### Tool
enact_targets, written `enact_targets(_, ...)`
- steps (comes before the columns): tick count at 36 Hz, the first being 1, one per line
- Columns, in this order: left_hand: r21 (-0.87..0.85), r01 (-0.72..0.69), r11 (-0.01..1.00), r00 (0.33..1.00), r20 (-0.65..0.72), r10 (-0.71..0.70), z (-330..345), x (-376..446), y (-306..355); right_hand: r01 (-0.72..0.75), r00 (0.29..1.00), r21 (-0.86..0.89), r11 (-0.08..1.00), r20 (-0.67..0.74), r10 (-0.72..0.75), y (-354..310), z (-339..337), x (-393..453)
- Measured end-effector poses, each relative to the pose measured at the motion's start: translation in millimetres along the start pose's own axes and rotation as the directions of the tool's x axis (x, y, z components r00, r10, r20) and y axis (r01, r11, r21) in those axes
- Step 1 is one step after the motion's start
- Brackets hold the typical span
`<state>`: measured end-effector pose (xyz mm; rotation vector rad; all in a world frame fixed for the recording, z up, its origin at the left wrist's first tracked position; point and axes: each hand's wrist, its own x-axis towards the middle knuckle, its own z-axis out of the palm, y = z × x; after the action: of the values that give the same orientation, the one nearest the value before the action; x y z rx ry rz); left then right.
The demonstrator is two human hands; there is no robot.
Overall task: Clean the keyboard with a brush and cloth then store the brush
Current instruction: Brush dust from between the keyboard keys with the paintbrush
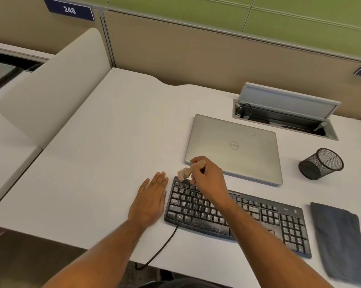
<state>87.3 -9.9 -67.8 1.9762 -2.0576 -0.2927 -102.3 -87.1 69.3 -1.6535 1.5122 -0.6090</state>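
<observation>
Meanwhile right hand (208, 175) grips brush (189, 170) on keyboard (237, 217); left hand (150, 198) rests flat; mesh cup's (321, 163) contents unseen.

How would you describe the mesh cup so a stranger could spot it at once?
Start at the closed silver laptop on the white desk. Look to its right, beyond the keyboard's far end. The mesh cup is the only round black wire container, lying tipped over.
</observation>
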Motion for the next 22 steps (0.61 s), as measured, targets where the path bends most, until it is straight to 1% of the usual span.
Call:
enact_targets(3,0.002,-0.001,1.0,1.0,0.005,0.001,-1.1,0.1,0.8,-0.003,0.999,-0.016,1.0,0.047,0.004,-2.3,-0.2,-1.4)
enact_targets(5,0.012,-0.004,1.0,1.0,0.006,0.004,-1.1,-0.3,0.4,-0.027,0.997,0.006,1.0,0.072,0.027,-5.3,-2.6,-1.1)
enact_targets(7,0.008,-0.004,1.0,1.0,0.01,0.004,-1.3,-0.4,0.0,-0.038,0.996,0.021,0.999,0.079,0.036,-6.0,-4.4,-0.6)
enact_targets(10,-0.008,0.001,1.0,1.0,0.004,-0.001,-0.7,-0.1,-0.1,-0.013,0.998,0.054,0.998,0.064,0.009,-5.1,-5.2,-1.3)
enact_targets(12,-0.017,0.002,1.0,1.0,0.005,-0.002,-0.2,-0.1,0.1,-0.01,0.996,0.061,0.998,0.093,0.004,-3.9,-4.8,-2.9)
enact_targets(18,-0.023,0.009,1.0,1.0,0.023,-0.008,0.5,0.0,-1.3,0.08,0.982,-0.079,0.994,0.177,-0.065,2.6,-1.9,-12.8)
enact_targets(19,-0.025,0.008,1.0,1.0,0.026,-0.008,0.3,0.2,-1.3,0.078,0.981,-0.077,0.994,0.182,-0.063,2.9,-3.0,-13.7)
enact_targets(22,-0.027,0.01,1.0,0.999,0.036,-0.009,0.4,0.4,-1.7,0.036,0.986,0.008,0.999,0.164,-0.037,6.0,-5.6,-15.8)
